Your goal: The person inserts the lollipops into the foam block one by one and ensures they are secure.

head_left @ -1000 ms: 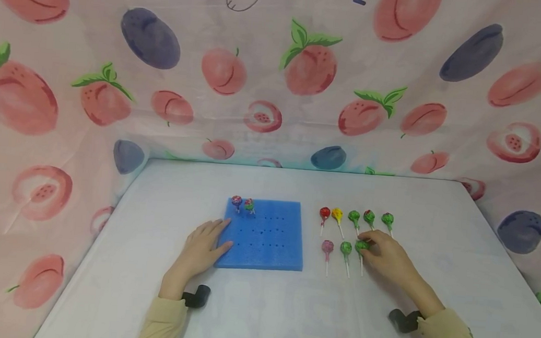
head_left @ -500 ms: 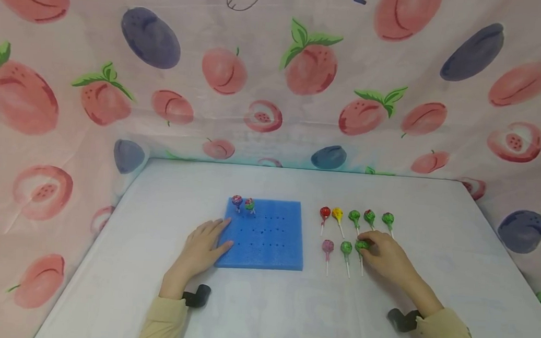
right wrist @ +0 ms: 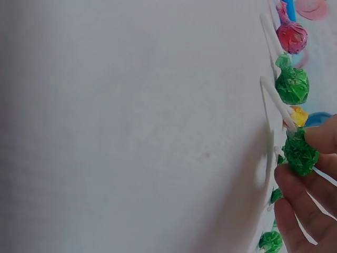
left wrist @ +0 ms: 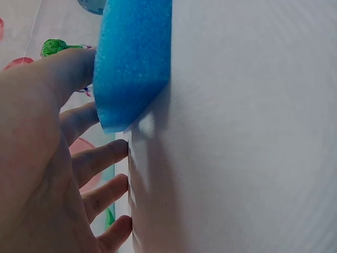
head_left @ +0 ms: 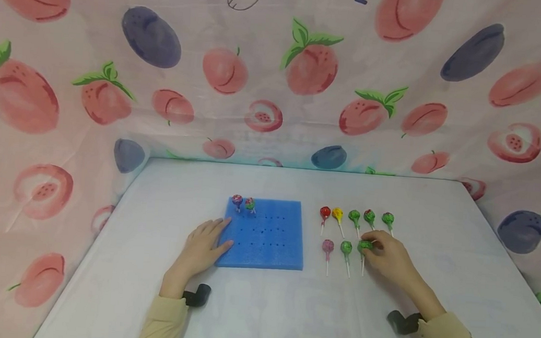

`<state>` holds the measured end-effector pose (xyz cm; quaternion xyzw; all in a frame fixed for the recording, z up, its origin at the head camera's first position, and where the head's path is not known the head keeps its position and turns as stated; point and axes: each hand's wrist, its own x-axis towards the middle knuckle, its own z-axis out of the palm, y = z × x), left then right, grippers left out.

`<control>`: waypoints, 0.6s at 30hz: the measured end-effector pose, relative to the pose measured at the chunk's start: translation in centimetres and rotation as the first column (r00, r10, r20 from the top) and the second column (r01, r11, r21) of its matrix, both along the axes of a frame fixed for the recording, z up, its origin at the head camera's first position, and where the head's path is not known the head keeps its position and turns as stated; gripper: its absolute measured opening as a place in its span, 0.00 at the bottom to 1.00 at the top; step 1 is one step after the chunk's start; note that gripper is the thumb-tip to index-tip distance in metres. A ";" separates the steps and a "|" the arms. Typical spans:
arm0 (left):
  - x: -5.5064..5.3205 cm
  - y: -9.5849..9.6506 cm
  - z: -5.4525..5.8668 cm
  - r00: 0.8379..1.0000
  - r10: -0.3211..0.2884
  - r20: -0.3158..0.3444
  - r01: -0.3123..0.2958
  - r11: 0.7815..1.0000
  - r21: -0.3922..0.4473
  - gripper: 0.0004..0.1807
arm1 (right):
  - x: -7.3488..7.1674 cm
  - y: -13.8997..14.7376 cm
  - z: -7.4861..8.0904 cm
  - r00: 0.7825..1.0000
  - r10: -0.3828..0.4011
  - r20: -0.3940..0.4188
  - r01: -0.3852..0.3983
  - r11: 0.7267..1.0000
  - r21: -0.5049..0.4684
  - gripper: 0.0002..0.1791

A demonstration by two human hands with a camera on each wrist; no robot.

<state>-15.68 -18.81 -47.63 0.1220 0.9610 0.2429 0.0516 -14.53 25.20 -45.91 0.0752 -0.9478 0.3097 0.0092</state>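
Note:
My right hand (head_left: 389, 255) pinches a green-wrapped lollipop (right wrist: 301, 153) by its candy head, between thumb and fingers. The white stick of this lollipop points toward the near side of the table. Along the left edge of a blue foam block (head_left: 264, 252) lies my left hand (head_left: 200, 248), its fingers spread and its thumb and index finger at the foam. In the left wrist view the other fingertips (left wrist: 122, 182) rest on the table beside the block. Two lollipops stand upright in the foam's far left corner, a purple-red one (head_left: 237, 200) and a green-red one (head_left: 249, 205).
Left of the right hand lie a pink lollipop (head_left: 328, 246) and a green lollipop (head_left: 346, 247). A farther row holds a red lollipop (head_left: 325, 212), a yellow lollipop (head_left: 337, 214) and several green ones. Rows of small holes mark the foam. A fruit-print cloth (head_left: 270, 33) hangs behind the table.
My right hand has shifted slightly to the right with the green lollipop's head, whose stick now stands straighter in the head view. The left hand and foam block stay in place.

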 end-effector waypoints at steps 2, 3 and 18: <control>0.0 0.0 0.0 1.000 0.003 0.004 -0.003 1.000 -0.002 0.35 | 0.0 0.1 0.0 1.000 -0.002 -0.004 0.001 1.000 -0.010 0.15; 0.0 0.0 0.0 1.000 0.004 0.006 -0.004 1.000 0.000 0.35 | 0.0 0.1 0.0 1.000 -0.003 -0.005 0.002 1.000 -0.013 0.15; 0.0 0.0 0.1 1.000 0.000 0.002 0.000 1.000 0.008 0.35 | 0.1 0.2 0.5 0.997 0.005 -0.073 -0.007 1.000 -0.026 0.15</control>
